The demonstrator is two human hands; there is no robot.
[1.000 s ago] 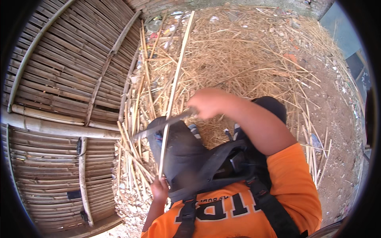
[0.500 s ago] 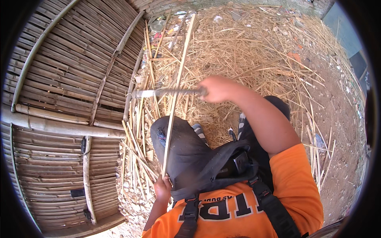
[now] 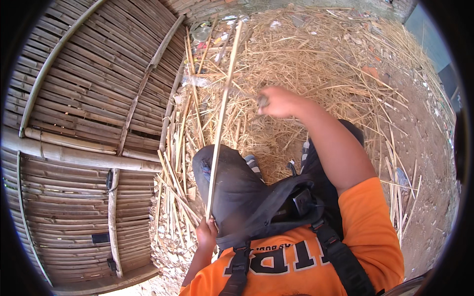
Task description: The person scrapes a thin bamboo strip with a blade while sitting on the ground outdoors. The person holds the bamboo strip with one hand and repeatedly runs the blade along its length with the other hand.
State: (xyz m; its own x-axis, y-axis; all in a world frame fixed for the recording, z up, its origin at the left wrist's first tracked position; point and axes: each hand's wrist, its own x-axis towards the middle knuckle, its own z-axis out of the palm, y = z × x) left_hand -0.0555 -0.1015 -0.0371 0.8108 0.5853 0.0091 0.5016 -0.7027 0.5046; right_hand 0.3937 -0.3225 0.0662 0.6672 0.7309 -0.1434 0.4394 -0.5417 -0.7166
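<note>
A long, pale bamboo strip (image 3: 220, 126) slants up from beside my left thigh toward the far wall, crossing in front of my left knee. My left hand (image 3: 206, 231) is closed around its near end. My right hand (image 3: 282, 102), above the straw, grips the handle of a long-bladed knife (image 3: 263, 100). The blade points left, level with the upper half of the strip; motion smears it, with a whitish patch toward its tip. Whether blade and strip touch, I cannot tell.
Slatted bamboo panels (image 3: 79, 91) stand close on the left. Dry straw and shavings (image 3: 306, 64) cover the ground ahead. Split bamboo strips (image 3: 175, 197) lie by my left leg, and more strips (image 3: 395, 192) lie on the right. A brick wall (image 3: 217, 6) bounds the far side.
My right hand and the knife have moved farther from me, toward the strip's far end, and the blade has tilted. My left hand keeps its grip on the near end.
</note>
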